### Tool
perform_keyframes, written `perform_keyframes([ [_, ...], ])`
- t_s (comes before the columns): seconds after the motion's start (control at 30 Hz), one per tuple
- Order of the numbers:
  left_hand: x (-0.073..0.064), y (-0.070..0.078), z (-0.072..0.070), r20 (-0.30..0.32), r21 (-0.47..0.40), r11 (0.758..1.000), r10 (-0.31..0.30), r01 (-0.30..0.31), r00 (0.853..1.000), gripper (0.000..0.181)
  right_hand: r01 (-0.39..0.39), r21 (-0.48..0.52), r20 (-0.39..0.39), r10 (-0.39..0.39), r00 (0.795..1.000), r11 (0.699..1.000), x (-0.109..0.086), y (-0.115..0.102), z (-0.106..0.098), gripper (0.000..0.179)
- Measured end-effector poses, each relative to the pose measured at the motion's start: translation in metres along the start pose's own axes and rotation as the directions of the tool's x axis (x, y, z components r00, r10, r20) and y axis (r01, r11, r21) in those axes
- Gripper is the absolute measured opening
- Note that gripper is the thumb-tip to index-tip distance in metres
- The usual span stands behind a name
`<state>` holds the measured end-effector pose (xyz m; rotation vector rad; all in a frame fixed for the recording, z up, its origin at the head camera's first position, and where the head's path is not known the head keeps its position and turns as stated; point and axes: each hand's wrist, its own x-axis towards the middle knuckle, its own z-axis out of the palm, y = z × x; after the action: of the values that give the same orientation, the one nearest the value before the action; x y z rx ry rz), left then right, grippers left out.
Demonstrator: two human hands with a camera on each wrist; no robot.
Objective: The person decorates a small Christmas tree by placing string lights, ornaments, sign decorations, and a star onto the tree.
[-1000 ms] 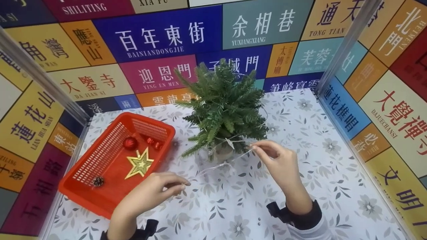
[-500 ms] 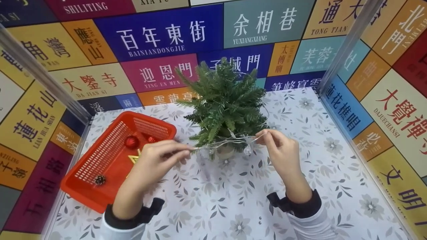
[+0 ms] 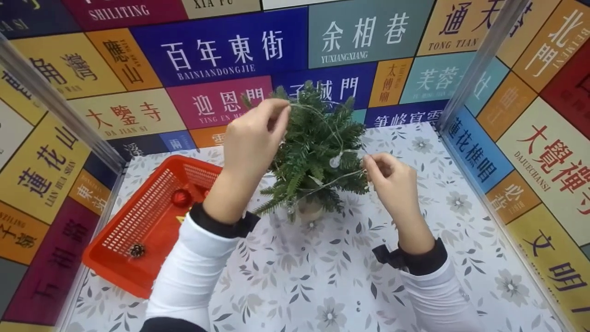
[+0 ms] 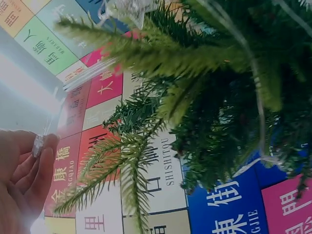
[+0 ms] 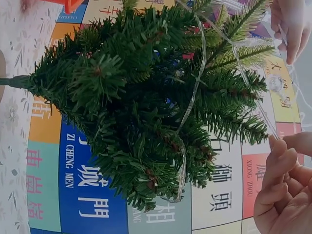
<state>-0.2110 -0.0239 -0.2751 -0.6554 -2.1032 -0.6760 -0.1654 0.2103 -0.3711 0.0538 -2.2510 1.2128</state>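
A small artificial Christmas tree with green branches stands on a pale base. Clear string lights loop round it; one clear bulb hangs in front of the branches. High at the tree's left, my left hand pinches the strand, and a clear piece shows between thumb and fingers in the left wrist view. Lower, at the tree's right side, my right hand pinches the wire. In the right wrist view that wire runs to the fingertips. Foliage hides the far side of the strand.
A red basket stands to the left, partly behind my left arm. Inside are a red ball, a pine cone and a mostly covered gold star. Printed panels enclose the flower-patterned tabletop.
My left hand was apart from the strand, took hold of it, and rose to the tree's upper left. My right hand moved up slightly, still pinching the wire. The lights lifted off the table.
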Motion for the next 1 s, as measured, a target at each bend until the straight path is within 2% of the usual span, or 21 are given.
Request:
perform_keyframes([
  [0.1, 0.016, 0.003, 0.007, 0.002, 0.134, 0.991, -0.001, 0.000, 1.000, 0.020, -0.052, 0.020, 0.024, 0.051, 0.998, 0.998, 0.004, 0.000, 0.002, 0.023],
  [0.17, 0.026, 0.006, 0.012, -0.007, 0.245, 0.969, 0.011, -0.009, 1.000, 0.022, -0.089, 0.029, 0.043, 0.088, 0.995, 0.996, 0.007, 0.000, 0.003, 0.026],
  [0.27, 0.039, 0.011, 0.020, -0.009, 0.402, 0.916, 0.010, -0.005, 1.000, 0.025, -0.131, 0.037, 0.063, 0.128, 0.990, 0.991, 0.009, 0.000, 0.004, 0.030],
  [0.33, 0.045, 0.014, 0.026, 0.035, 0.487, 0.874, -0.013, -0.006, 0.999, 0.022, -0.146, 0.027, 0.072, 0.144, 0.987, 0.989, 0.011, 0.001, 0.004, 0.032],
  [0.4, 0.050, 0.017, 0.031, 0.112, 0.536, 0.844, -0.061, -0.009, 0.992, 0.021, -0.161, 0.021, 0.077, 0.159, 0.984, 0.987, 0.013, 0.002, 0.005, 0.033],
  [0.53, 0.055, 0.020, 0.040, 0.253, 0.576, 0.818, -0.162, -0.014, 0.954, 0.020, -0.183, 0.008, 0.085, 0.181, 0.980, 0.983, 0.016, 0.004, 0.005, 0.032],
  [0.73, 0.054, 0.019, 0.042, 0.328, 0.610, 0.793, -0.268, 0.014, 0.906, 0.022, -0.195, -0.031, 0.102, 0.198, 0.975, 0.980, 0.018, 0.006, 0.006, 0.031],
  [0.83, 0.056, 0.018, 0.041, 0.386, 0.628, 0.778, -0.313, 0.001, 0.868, 0.023, -0.205, -0.056, 0.127, 0.211, 0.969, 0.977, 0.019, 0.006, 0.005, 0.031],
  [1.0, 0.058, 0.017, 0.044, 0.499, 0.622, 0.781, -0.346, -0.050, 0.794, 0.027, -0.217, -0.069, 0.125, 0.224, 0.967, 0.974, 0.019, 0.007, 0.005, 0.031],
])
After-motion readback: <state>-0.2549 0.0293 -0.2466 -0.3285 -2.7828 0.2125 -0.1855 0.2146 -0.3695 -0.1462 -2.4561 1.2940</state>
